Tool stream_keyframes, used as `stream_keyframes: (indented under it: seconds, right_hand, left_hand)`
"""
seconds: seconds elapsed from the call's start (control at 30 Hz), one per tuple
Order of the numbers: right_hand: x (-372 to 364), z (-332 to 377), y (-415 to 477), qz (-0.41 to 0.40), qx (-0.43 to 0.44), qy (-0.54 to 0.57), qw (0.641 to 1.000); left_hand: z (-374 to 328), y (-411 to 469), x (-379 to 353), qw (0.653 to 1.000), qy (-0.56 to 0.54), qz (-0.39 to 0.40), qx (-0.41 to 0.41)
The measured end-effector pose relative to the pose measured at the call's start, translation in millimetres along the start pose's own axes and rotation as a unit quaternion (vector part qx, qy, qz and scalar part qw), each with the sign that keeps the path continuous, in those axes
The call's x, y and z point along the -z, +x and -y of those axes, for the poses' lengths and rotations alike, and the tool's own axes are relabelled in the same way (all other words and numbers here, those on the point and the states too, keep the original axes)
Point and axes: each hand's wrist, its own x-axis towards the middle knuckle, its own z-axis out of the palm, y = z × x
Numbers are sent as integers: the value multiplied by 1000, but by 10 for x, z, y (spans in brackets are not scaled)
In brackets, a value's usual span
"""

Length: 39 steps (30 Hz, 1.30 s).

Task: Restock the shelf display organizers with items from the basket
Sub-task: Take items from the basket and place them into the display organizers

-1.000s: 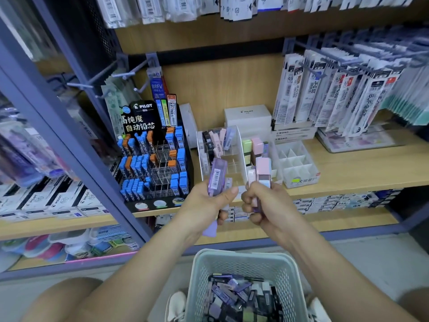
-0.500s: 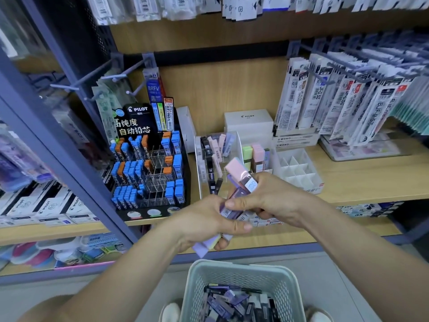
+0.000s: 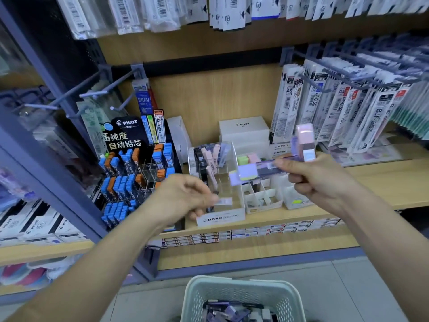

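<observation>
Left of centre, the black lead display (image 3: 126,133) reads "PILOT" above "自动铅芯". The clear organizer (image 3: 220,218) at centre says "MONO". The white box (image 3: 243,129) behind reads "PILOT". Hanging refill packs (image 3: 290,98) at right show "0.5".

A pale green lattice basket (image 3: 241,296) is holding purple and black packs. Lilac and pale pink erasers (image 3: 304,141) are showing in the right hand (image 3: 318,180). Blue and orange lead cases (image 3: 120,182) are filling the black display on the left, on a light wood-grain shelf (image 3: 380,180).
</observation>
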Motion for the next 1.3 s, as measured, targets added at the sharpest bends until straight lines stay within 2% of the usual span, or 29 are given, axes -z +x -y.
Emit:
stream_keyframes:
  seconds: [0.13,0.27,0.37,0.53,0.73,0.87,0.97,1.07,1.17,1.3]
  right_hand:
    - [1,-46,52,4,-7,-9,1000]
    - [-89,-104,118,22,-19,-42,999]
    - [-122,-95,144,28,-34,-73,996]
    - [-224,-92,143,43,-51,-67,996]
    - [-244,-69,185,30,-53,-32,998]
    - [-172,-52,213,24,-51,-14,998]
    - [-140,-64,222,21,-51,-13,998]
    - [-123,-70,217,19,-54,-2,998]
    - [-124,-77,208,18,-58,6,998]
    - [-145,-126,224,22,-66,20,997]
  left_hand:
    - [-168,233,179,996,-23,-62,-65]
    - [-224,301,186,994,-12,-74,-80]
    - [-194,332,212,988,-17,-131,-83]
    - [-297,524,231,965,105,-195,-140]
    - [-518,1111,138,914,295,-191,-201]
    - [-548,1288,105,889,378,-164,-198]
    - [-518,1351,64,892,390,-122,-190]
    - [-470,1396,52,899,382,-116,-182]
    - [-451,1374,70,906,359,-134,-182]
    - [-396,1144,172,911,287,-197,-224]
